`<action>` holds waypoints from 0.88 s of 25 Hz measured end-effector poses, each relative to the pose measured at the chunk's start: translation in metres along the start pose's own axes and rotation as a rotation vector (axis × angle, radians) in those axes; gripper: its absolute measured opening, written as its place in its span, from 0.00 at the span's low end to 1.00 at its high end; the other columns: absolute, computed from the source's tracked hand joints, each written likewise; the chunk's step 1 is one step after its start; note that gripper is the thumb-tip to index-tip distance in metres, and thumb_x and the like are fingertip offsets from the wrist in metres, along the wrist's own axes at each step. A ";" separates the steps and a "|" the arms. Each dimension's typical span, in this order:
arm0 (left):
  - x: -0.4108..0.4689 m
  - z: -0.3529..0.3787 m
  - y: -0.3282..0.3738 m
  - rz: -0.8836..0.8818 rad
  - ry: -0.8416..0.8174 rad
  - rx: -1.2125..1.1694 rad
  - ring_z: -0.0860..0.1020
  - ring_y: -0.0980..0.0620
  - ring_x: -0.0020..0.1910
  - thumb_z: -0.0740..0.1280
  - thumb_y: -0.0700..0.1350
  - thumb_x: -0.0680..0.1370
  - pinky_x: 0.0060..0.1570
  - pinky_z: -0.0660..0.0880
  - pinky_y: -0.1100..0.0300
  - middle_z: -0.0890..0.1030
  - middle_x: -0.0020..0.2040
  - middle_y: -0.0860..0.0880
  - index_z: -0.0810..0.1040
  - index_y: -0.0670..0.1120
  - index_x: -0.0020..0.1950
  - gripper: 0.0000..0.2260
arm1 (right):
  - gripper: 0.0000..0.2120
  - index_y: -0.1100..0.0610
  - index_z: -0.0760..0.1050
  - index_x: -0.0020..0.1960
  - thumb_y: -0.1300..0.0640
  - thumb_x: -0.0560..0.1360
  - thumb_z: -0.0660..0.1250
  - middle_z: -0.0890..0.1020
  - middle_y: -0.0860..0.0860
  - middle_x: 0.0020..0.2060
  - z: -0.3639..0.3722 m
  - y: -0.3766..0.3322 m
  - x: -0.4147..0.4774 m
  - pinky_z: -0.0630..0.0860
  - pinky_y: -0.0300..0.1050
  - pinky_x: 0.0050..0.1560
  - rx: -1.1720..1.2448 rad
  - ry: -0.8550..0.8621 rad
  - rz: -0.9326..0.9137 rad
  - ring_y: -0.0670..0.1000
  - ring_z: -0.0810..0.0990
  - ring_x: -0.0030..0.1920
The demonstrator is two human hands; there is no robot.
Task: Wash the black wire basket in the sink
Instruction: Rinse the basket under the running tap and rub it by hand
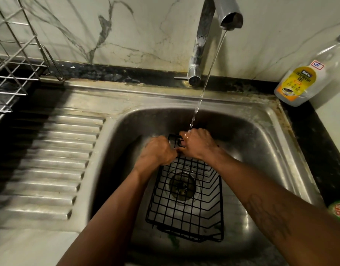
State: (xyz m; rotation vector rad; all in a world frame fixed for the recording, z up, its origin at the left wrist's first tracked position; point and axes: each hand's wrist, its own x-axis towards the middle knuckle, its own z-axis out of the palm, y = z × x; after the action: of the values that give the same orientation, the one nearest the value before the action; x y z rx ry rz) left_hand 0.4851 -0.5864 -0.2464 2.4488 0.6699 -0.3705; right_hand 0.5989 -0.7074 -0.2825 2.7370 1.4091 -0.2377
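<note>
Two hands, left hand (pixel 159 150) and right hand (pixel 197 144), grip the black wire basket (pixel 186 204), fingers curled on its grid rim, inside the steel sink (pixel 265 143) under running water (pixel 201 95).

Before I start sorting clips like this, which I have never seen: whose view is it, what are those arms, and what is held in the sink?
There is no machine here: this is one picture from a wide-angle camera worn on a person's head, so the two bare arms are the wearer's own. The left hand and right hand both grip the far end of a black wire basket, which lies in the bowl of a stainless steel sink over the round drain. A chrome tap at the back is running, and its stream of water lands on the right hand. On the dark counter to the right stands a clear bottle of dishwash gel with a yellow label; at the upper left is a silver wire drying rack.
</note>
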 end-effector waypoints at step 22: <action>-0.002 0.001 0.016 -0.027 -0.121 -0.120 0.73 0.55 0.37 0.66 0.42 0.77 0.31 0.68 0.65 0.75 0.42 0.50 0.72 0.46 0.44 0.04 | 0.18 0.47 0.79 0.60 0.36 0.78 0.64 0.83 0.50 0.42 -0.008 0.015 -0.013 0.81 0.52 0.50 0.232 -0.033 0.025 0.53 0.81 0.44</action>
State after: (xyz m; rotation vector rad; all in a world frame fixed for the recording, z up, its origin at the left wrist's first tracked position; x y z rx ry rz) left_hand 0.4925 -0.5994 -0.2393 2.2866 0.6542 -0.4713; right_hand 0.6048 -0.7253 -0.2734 2.9140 1.4211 -0.4705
